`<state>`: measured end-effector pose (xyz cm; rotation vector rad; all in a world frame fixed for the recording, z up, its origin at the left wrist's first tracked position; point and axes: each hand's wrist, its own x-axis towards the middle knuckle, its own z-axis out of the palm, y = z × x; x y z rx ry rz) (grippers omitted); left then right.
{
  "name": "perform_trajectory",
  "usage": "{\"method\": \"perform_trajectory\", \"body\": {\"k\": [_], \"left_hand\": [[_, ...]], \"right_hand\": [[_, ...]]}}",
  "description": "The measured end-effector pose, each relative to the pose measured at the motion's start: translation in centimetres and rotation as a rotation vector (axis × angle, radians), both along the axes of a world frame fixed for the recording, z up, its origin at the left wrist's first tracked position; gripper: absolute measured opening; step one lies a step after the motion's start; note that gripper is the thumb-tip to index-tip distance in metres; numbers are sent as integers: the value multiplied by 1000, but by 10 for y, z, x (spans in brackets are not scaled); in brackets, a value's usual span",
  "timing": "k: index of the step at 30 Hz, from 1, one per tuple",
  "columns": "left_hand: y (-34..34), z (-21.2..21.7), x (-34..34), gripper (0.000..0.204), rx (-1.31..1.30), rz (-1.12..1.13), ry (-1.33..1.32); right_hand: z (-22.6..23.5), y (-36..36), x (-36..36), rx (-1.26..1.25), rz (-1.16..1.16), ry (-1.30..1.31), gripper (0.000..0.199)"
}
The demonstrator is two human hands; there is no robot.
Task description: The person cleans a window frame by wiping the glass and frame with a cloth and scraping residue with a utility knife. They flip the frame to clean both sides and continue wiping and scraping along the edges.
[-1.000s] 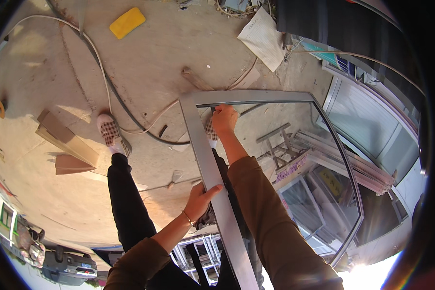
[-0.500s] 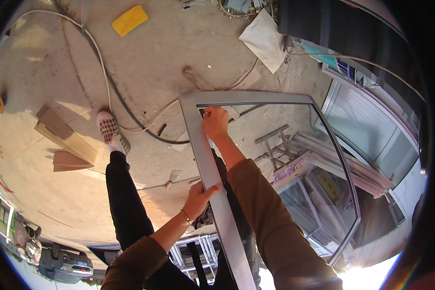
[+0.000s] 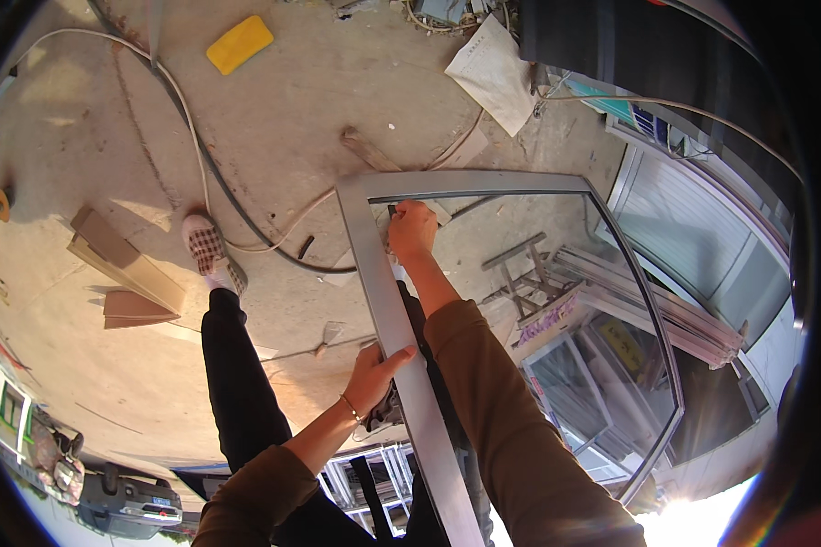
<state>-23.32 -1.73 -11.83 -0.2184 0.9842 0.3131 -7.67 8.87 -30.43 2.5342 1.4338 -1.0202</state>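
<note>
A grey metal window frame [image 3: 383,283] stands tilted in front of me, with a clear glass pane [image 3: 511,273] inside it. My left hand [image 3: 372,374] is closed round the frame's left bar, thumb over its face. Near the upper left inner corner, my right hand [image 3: 412,230] is closed in a pinch, just inside the bar. A dark bit of rubber strip [image 3: 393,211] shows at its fingertips; the rest is hidden by the fingers. A dark seal [image 3: 483,193] runs along the frame's top inner edge.
A cable [image 3: 214,164] and a hose curve over the concrete floor. Folded cardboard [image 3: 123,264] lies left of my foot [image 3: 208,244]. A yellow block [image 3: 240,45] and a white sheet [image 3: 493,77] lie farther off. Long profiles [image 3: 648,301] are stacked at right, partly behind the glass.
My right hand has shifted slightly right and down, away from the frame's left bar, with the dark strip at its fingertips. My left hand keeps its hold on the bar.
</note>
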Motion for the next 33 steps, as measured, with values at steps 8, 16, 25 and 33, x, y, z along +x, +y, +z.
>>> {"method": "perform_trajectory", "body": {"k": [8,16,25,33], "left_hand": [[3,2,0,30,-39,13,-23],[9,-4,-6,35,-36,-61,-79],[12,3,-1,43,-20,-57,15],[14,-9,-2,49,2,-178,80]], "right_hand": [[48,15,35,-45,-109,-15,15],[298,-50,188,-25,-222,-156,13],[741,-156,349,109,-957,-539,19],[887,-293,286,528,-1302,-262,38]]}}
